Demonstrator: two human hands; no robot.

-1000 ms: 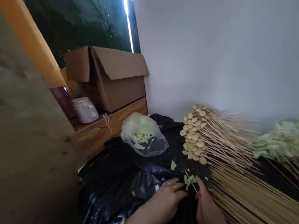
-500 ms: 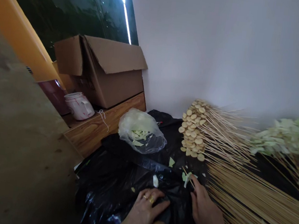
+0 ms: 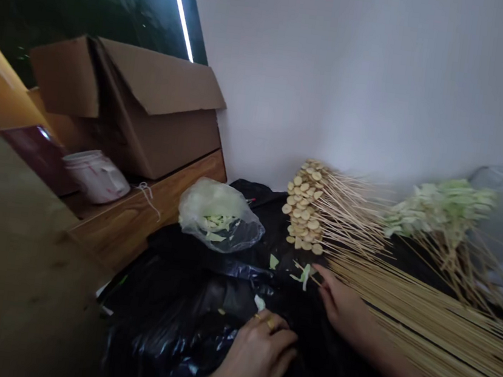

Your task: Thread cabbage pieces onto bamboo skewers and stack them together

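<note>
Right hand (image 3: 337, 294) pinches a stick (image 3: 299, 268) behind its leaf (image 3: 305, 276), likely for control; left hand (image 3: 259, 351) (grip unclear) sits apart, nearer the plastic (image 3: 173, 301)'s left edge.

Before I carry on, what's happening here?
A person's right hand pinches a thin stick bearing pale green leaf pieces. The left hand is low over black plastic, by a whitish scrap; whether it holds anything is unclear. Beyond lie a clear bag of leaf bits and a pile of sticks tipped with round pale slices. Further right are bare sticks and a leafy bundle.
</note>
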